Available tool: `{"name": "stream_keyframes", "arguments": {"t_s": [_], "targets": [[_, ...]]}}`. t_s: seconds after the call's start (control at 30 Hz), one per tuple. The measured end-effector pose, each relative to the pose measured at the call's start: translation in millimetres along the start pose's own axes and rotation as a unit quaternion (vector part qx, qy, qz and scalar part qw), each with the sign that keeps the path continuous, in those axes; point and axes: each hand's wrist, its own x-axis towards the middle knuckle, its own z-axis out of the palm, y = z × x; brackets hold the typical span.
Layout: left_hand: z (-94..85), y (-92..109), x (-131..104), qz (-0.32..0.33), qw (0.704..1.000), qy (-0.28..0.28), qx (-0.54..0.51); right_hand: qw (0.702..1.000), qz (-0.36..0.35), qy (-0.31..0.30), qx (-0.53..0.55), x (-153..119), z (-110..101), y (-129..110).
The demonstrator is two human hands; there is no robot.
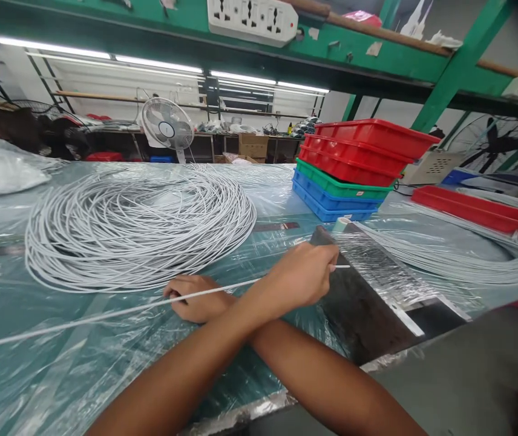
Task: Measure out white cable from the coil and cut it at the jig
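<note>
Arms crossed, we note the left hand [308, 272] pinched shut around a white cable [118, 313] close to its tip, which pokes out past the fingers above a dark plate [354, 309]. Leftward from that grip the cable runs across the curled right hand [202, 298], and we cannot tell whether that hand grips it too. Beyond the right hand and to its left we see a large white coil [141, 236] on the film-covered table [95, 369]; beyond the left hand, slightly rightward, stand stacked trays [345, 175], red, green and blue.
</note>
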Motion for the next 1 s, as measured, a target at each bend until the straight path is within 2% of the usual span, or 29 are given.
{"name": "stream_keyframes", "arguments": {"t_s": [0.33, 0.63, 1.0], "targets": [[5.1, 1, 0, -0.022, 0.999, 0.013, 0.032, 1.0, 0.005, -0.003, 0.001, 1, -1, -3], [11.8, 0, -2, 0.013, 0.997, 0.03, 0.07, 1.0, -0.004, 0.0, 0.006, 0, -3, -4], [12.9, 3, -4, 0.017, 0.996, 0.028, 0.082, 1.0, -0.008, 0.0, 0.003, -1, -1, -2]]}}
